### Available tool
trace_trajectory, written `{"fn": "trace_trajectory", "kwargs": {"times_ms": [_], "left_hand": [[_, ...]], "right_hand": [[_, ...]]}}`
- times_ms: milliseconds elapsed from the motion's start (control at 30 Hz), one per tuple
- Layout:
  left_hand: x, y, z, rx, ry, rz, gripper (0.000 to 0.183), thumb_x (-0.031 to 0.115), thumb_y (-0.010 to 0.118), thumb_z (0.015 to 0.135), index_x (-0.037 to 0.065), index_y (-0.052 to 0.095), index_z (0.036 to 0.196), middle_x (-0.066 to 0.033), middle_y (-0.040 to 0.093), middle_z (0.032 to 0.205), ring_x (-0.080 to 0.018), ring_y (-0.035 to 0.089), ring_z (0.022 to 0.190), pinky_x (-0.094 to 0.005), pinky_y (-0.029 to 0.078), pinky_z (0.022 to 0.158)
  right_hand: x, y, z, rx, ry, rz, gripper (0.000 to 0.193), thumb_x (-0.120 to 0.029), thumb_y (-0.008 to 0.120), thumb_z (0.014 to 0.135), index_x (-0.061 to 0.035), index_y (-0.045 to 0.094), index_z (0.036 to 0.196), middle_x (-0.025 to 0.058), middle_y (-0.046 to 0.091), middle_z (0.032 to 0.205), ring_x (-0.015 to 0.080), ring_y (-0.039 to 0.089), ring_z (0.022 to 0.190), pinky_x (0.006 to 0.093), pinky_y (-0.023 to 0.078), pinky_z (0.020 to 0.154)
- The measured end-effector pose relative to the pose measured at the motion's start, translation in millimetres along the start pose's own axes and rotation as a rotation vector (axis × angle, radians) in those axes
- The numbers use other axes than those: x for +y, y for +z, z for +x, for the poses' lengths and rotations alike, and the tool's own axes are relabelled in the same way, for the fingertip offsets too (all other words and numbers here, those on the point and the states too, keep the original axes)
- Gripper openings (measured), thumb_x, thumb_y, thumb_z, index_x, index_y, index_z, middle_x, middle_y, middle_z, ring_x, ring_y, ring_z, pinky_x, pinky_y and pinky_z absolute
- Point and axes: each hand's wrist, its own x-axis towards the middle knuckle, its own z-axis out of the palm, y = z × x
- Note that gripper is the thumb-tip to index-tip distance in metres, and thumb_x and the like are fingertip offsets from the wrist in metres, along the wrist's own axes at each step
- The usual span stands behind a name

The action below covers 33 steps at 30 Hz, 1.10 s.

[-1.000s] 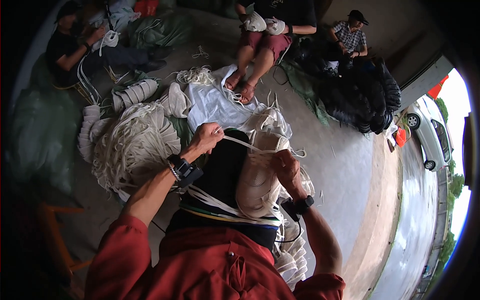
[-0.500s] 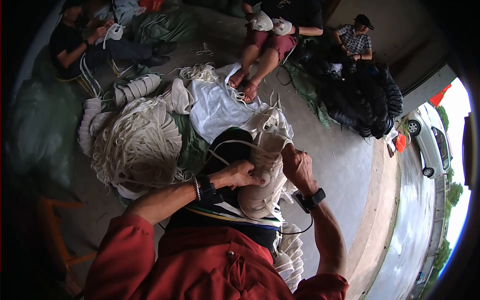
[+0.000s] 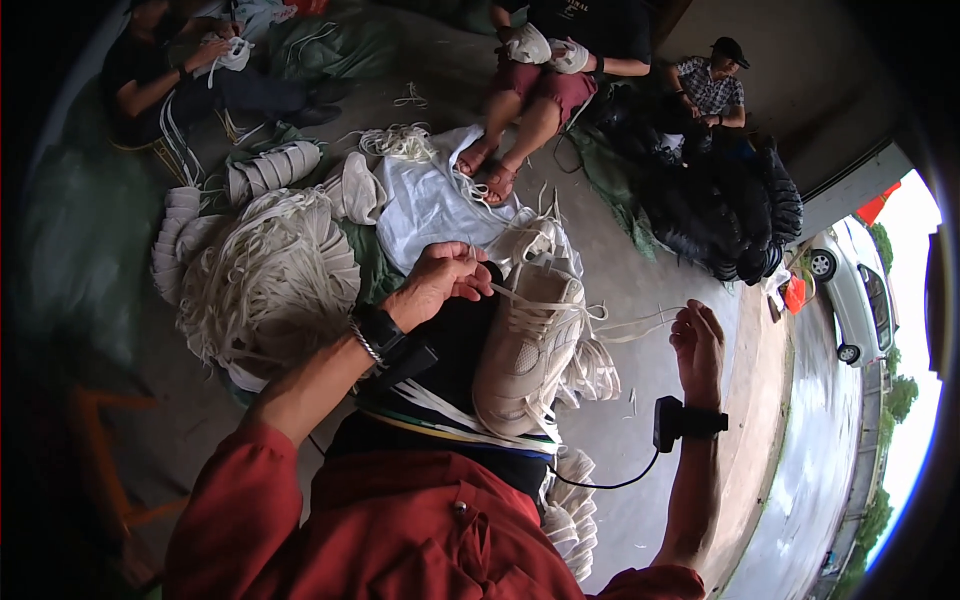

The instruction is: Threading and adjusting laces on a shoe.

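A cream sneaker (image 3: 522,365) rests on my lap, its toe toward me and its laces partly threaded through the eyelets. My left hand (image 3: 444,274), to the left of the shoe's opening, pinches one white shoelace (image 3: 506,294) between thumb and fingers. On the right, my right hand (image 3: 698,338) is raised well away from the shoe, its fingers closed on the other lace (image 3: 640,324), which stretches across from the eyelets. A bundle of white laces (image 3: 430,400) lies over my dark-clad thigh.
At left is a large pile of cream shoe uppers and laces (image 3: 270,290). A white sheet (image 3: 425,215) lies ahead. More shoe uppers (image 3: 572,510) are by my right side. Three people sit working beyond, one behind black shoe parts (image 3: 715,210). A silver car (image 3: 855,290) stands outside.
My left hand has left the shoe's toe, moved up and taken a lace. My right hand has swung out to the right, drawing the other lace away from the shoe.
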Motion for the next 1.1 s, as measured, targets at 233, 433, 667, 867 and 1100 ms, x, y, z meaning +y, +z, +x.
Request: {"fn": "trace_trajectory", "kwargs": {"times_ms": [233, 433, 667, 867, 1100], "left_hand": [[-25.0, 10.4, 38.5, 0.081, 0.138, 0.657, 0.023, 0.017, 0.048, 0.086, -0.002, 0.061, 0.084, -0.0066, 0.059, 0.067, -0.0102, 0.056, 0.053, -0.0217, 0.045, 0.043], [-36.7, 9.9, 23.6, -0.014, 0.036, 0.841, 0.015, 0.012, 0.053, 0.079, 0.0, 0.061, 0.075, -0.0027, 0.054, 0.052, -0.0086, 0.049, 0.038, -0.0221, 0.037, 0.032], [-38.2, 12.1, 20.3, -0.01, 0.073, 0.864, 0.011, 0.012, 0.057, 0.071, 0.004, 0.064, 0.069, -0.0057, 0.056, 0.049, -0.0131, 0.051, 0.035, -0.0274, 0.042, 0.038], [-47.0, 12.3, 25.5, 0.028, 0.152, 1.063, 0.01, 0.007, 0.053, 0.068, 0.007, 0.064, 0.067, -0.0102, 0.058, 0.054, -0.0211, 0.057, 0.045, -0.034, 0.046, 0.049], [-46.9, 24.2, 24.5, 0.088, 0.392, 1.27, 0.005, 0.008, 0.056, 0.065, 0.005, 0.06, 0.065, -0.0143, 0.061, 0.065, -0.0312, 0.061, 0.066, -0.0407, 0.047, 0.059]], "right_hand": [[-31.8, -169.6, -21.9, 0.262, -0.068, 0.376, 0.016, -0.008, 0.05, 0.086, -0.0057, 0.052, 0.102, 0.0028, 0.056, 0.08, 0.0085, 0.05, 0.063, 0.0201, 0.041, 0.053], [-12.0, -287.7, -71.3, 0.444, -0.049, 0.412, 0.023, -0.004, 0.049, 0.083, -0.0068, 0.049, 0.106, 0.0016, 0.055, 0.075, 0.0073, 0.044, 0.052, 0.0204, 0.04, 0.046], [62.2, -340.5, -123.0, 0.44, -0.236, 0.428, 0.032, -0.023, 0.064, 0.078, -0.0038, 0.053, 0.101, 0.0066, 0.061, 0.096, 0.0123, 0.058, 0.085, 0.0265, 0.047, 0.069], [77.2, -337.4, -137.6, 0.807, -0.321, 0.507, 0.024, -0.022, 0.059, 0.082, -0.0045, 0.053, 0.098, 0.007, 0.06, 0.096, 0.0088, 0.057, 0.075, 0.0235, 0.046, 0.056], [94.1, -316.6, -108.9, 0.691, -0.004, 0.396, 0.011, -0.012, 0.053, 0.086, -0.0054, 0.053, 0.095, 0.0079, 0.06, 0.094, 0.0057, 0.054, 0.063, 0.0177, 0.038, 0.039]]}}
